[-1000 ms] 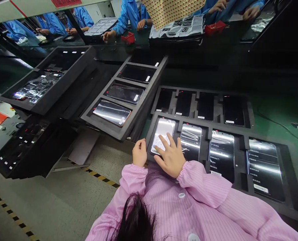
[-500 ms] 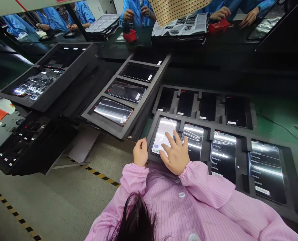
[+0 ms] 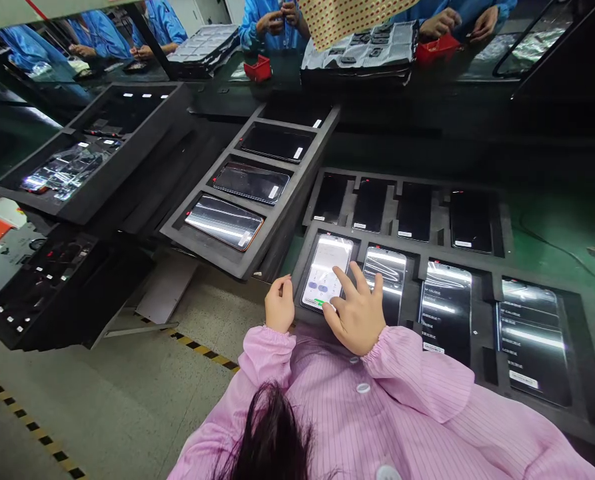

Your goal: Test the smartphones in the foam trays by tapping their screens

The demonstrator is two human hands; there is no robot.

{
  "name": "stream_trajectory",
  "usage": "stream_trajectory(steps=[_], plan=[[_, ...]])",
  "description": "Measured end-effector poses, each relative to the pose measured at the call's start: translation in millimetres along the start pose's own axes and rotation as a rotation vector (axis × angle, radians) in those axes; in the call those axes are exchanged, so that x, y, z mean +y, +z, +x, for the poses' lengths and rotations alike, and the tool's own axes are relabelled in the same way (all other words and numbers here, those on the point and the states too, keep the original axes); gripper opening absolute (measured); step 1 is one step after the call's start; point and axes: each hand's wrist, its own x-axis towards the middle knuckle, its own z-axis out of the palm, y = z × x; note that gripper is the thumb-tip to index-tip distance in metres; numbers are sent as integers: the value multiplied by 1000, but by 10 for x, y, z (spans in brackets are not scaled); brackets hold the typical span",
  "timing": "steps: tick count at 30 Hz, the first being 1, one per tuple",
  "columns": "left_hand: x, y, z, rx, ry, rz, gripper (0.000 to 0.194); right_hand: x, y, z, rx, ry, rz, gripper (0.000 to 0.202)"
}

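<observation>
A smartphone with a lit white screen [image 3: 331, 257] lies face up in the leftmost slot of a black foam tray [image 3: 483, 353]. A keypad with blue-marked keys and a green button shows on it. My right hand [image 3: 360, 313] is over its lower right part, fingers spread; I cannot tell which fingertips touch the glass. Curled closed, my left hand [image 3: 279, 307] is beside the tray's left edge, with nothing visible in it. To the right in the same tray lie a phone with a glossy screen [image 3: 386, 273] and two phones showing text lists, one in the middle [image 3: 445, 307] and one at the end [image 3: 532, 340].
Behind is another foam tray row with dark phones [image 3: 372, 203]. Left of it, a tilted stack of trays holds phones [image 3: 225, 220]. Further left stands a deep black tray [image 3: 142, 143]. Across the bench, people in blue sleeves work near red bins [image 3: 258, 69].
My right hand has shifted slightly right and down, uncovering more of the lit screen. Blue key marks and a fuller green button now show there. My left hand stays nearly still.
</observation>
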Motion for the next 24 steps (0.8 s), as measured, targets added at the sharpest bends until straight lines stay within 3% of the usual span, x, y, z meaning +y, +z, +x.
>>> stream_trajectory(steps=[7, 15, 21, 24], plan=[[-9, 4, 1, 6, 4, -14, 26, -66, 75, 72, -94, -78, 59, 36], [-4, 6, 4, 7, -10, -3, 30, -1, -1, 11, -11, 11, 5, 39], [-61, -5, 27, 1, 16, -18, 34, -112, 75, 79, -124, -69, 64, 41], [-68, -10, 34, 4, 6, -5, 35, -96, 13, 67, -151, -49, 83, 42]])
